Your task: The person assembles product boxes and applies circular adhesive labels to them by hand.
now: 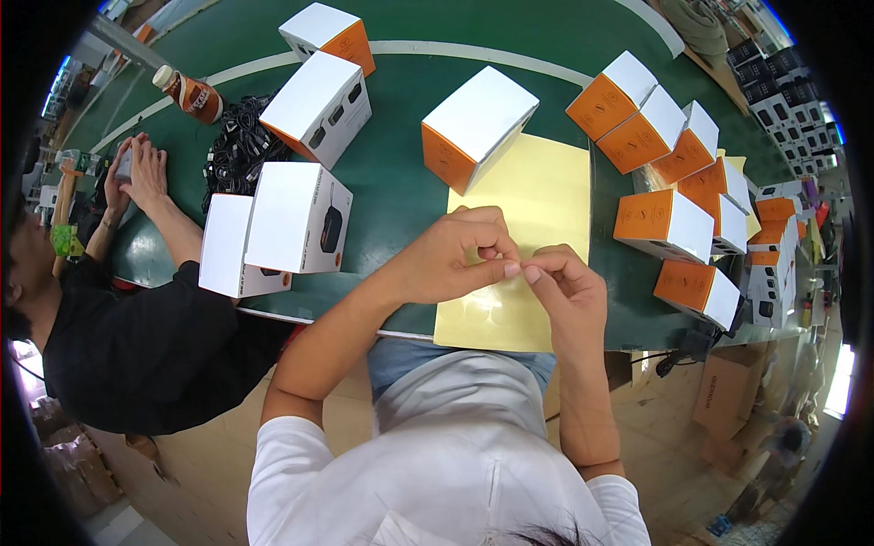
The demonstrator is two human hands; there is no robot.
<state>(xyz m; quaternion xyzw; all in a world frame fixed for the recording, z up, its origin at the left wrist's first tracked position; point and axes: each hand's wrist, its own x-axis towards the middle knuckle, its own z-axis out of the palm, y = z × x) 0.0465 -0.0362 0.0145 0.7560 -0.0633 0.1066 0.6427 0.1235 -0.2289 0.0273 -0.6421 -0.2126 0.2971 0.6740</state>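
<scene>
Over the glossy yellow sheet [557,196], my left hand [462,257] and my right hand [574,291] meet fingertip to fingertip. Each is closed in a pinch of thumb and forefinger. Whatever lies between the fingertips is too small to make out. Just beyond my hands, a white and orange box [480,126] stands partly on the sheet's far edge. Part of the sheet is hidden under my fingers.
More white and orange boxes stand to the left [300,214] and in a cluster at right [669,223]. Black cables [238,146] lie in a pile near a bottle [193,96]. At left, a co-worker [146,337] in black handles a small grey thing on the green table [391,182].
</scene>
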